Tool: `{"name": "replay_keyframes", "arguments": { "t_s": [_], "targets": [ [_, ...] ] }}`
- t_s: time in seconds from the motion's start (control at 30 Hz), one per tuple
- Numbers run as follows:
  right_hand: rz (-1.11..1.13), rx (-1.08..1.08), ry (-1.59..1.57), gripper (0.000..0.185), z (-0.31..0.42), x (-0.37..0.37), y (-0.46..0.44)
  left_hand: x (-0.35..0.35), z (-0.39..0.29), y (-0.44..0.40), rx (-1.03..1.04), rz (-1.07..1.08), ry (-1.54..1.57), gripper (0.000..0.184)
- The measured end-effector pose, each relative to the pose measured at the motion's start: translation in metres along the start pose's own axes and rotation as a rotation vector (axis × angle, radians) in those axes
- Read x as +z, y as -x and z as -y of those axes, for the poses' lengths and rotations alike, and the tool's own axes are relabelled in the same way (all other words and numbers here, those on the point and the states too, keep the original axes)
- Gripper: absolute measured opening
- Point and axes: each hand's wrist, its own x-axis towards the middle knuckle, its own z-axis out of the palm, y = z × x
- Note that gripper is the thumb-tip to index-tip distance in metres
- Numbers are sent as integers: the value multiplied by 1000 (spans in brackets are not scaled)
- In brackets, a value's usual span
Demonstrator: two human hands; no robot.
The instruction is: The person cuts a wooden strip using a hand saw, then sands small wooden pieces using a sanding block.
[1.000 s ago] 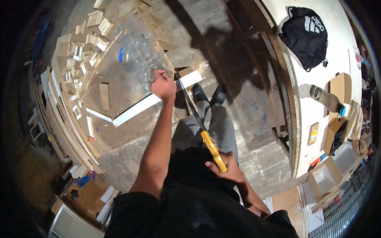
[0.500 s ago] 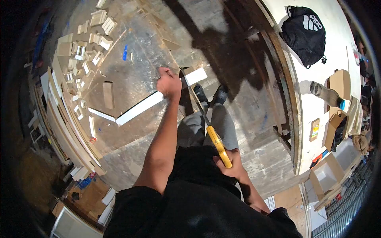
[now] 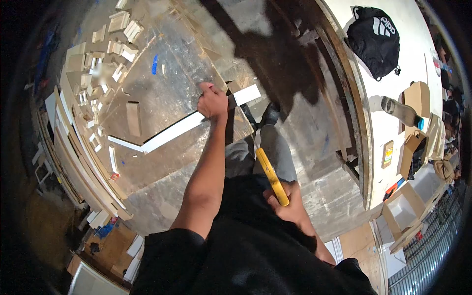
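Note:
A long white strip [image 3: 179, 132] lies at a slant over the worktable [image 3: 172, 83], its far end [image 3: 247, 95] sticking out past the table edge. My left hand [image 3: 213, 102] is closed over the strip near that edge, fingers curled; their underside is hidden. In my right hand [image 3: 289, 205], held low in front of my body, is a handsaw with a yellow handle [image 3: 272, 176]. Only a short bit of its thin blade shows by the table corner; I cannot tell whether it touches the strip.
Several small wooden pieces [image 3: 118, 22] crowd the table's left side, near a flat wooden block [image 3: 133, 118] and blue tape [image 3: 155, 64]. Long boards [image 3: 73, 152] line the left edge. On the white table at right are a black bag [image 3: 373, 44] and a bottle [image 3: 400, 110].
The saw blade, earlier seen reaching up across the strip beside my left hand, now shows only near the handle. My left hand stays on the strip. The view has shifted slightly.

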Motion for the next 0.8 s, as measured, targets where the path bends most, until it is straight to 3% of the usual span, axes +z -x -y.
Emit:
{"name": "replay_keyframes", "arguments": {
  "t_s": [0.13,0.2,0.3,0.4,0.43,0.53,0.67,0.8],
  "targets": [
    [2,120,62,17,12,2,-11,2,0,0,-25,6,-29,8],
    [-124,50,72,18,13,8,3,4,1,3,-7,1,5,7],
    [-26,68,100,18,29,5,18,5,2,1,-101,-1,-6,4],
    [-145,17,100,19,15,14,1,3,1,-1,-97,20,37,5],
    [-35,82,85,21,14,10,-3,2,1,-3,-93,23,35,5],
    [-33,89,137,24,16,9,9,7,-7,-1,-137,7,38,6],
    [-142,42,38,20,9,9,16,0,-2,-4,-157,38,-15,8],
    [-139,3,154,19,26,7,26,8,-7,-1,-158,7,-4,8]
  ]
}}
